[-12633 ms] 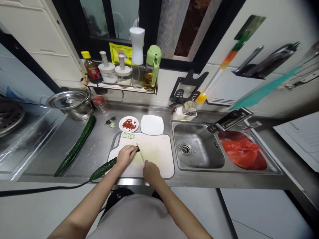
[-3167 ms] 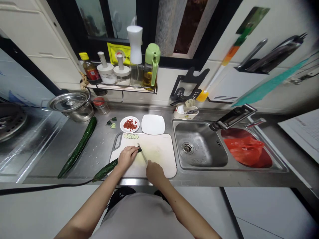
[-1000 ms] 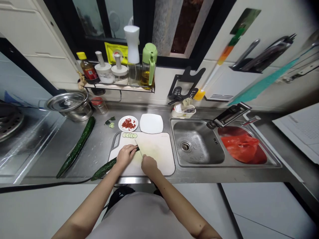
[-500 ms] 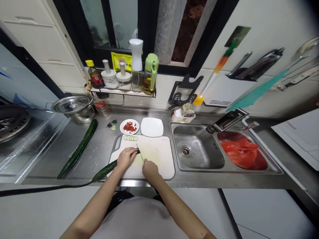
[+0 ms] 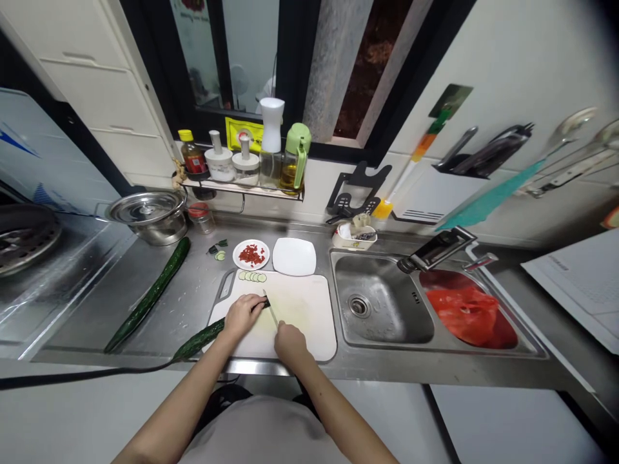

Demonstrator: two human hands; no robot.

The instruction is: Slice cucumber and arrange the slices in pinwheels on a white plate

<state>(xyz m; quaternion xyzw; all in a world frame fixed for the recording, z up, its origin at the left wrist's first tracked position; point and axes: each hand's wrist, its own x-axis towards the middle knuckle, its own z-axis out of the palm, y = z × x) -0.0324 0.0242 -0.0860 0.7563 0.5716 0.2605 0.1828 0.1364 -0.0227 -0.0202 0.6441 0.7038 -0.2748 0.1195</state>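
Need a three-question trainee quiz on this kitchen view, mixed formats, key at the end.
1. Which holds the knife?
A) left hand
B) right hand

2. True or false: the round plate with red pieces sits left of the bare square plate.

3. Fill in: the lidded metal pot stands to the ____ of the red-lidded jar.

Key: 1 B; 2 true; 3 left.

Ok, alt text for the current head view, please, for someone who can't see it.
A person's left hand holds a cucumber on a white cutting board, its end by the knife in the right hand. A row of cucumber slices sits at the board's far edge, before a plate of red pieces and a square white plate.
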